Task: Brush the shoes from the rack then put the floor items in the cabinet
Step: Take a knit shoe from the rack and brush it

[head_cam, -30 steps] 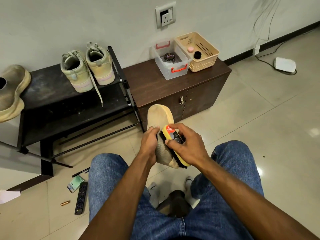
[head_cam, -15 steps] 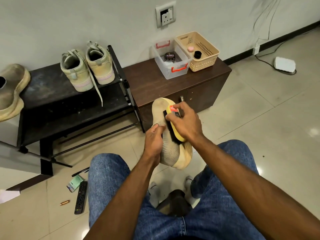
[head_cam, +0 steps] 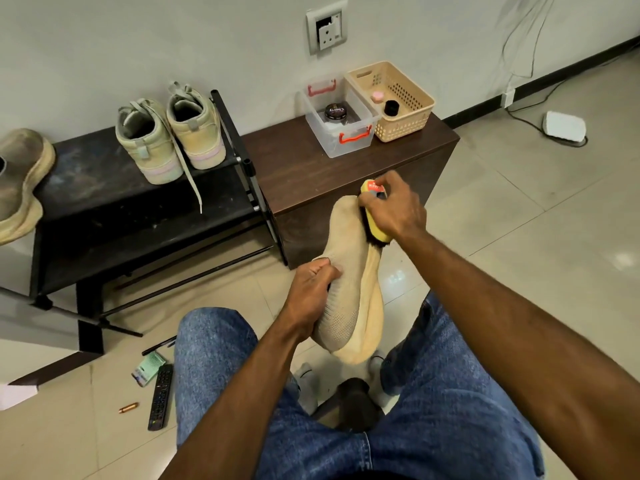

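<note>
Gripping the beige knit shoe at its collar, the left hand has its fingers curled into the opening and its thumb over the fabric, holding the shoe up over the person's lap with the toe pointing away toward the cabinet. Over at the toe end, the right hand is clenched around a yellow brush, whose dark bristles press against the side of the shoe near the pale rubber sole.

Past the knees stands a low dark wooden cabinet against the wall. On its top sit a clear plastic box with red handles, holding a black polish tin, and just to the right a tan perforated basket with a small pink item and a black cap inside.

Left of the cabinet, touching it, is a black shoe rack. On its top shelf stand 2 pale green sneakers side by side, heels toward us, 1 lace hanging over the edge. Another beige shoe lies at the far left edge.

On the tiled floor near the left knee lie a black remote, a green packet, a black pen and a small copper-coloured cylinder. Far right, a white device with a cable rests by the skirting.
</note>
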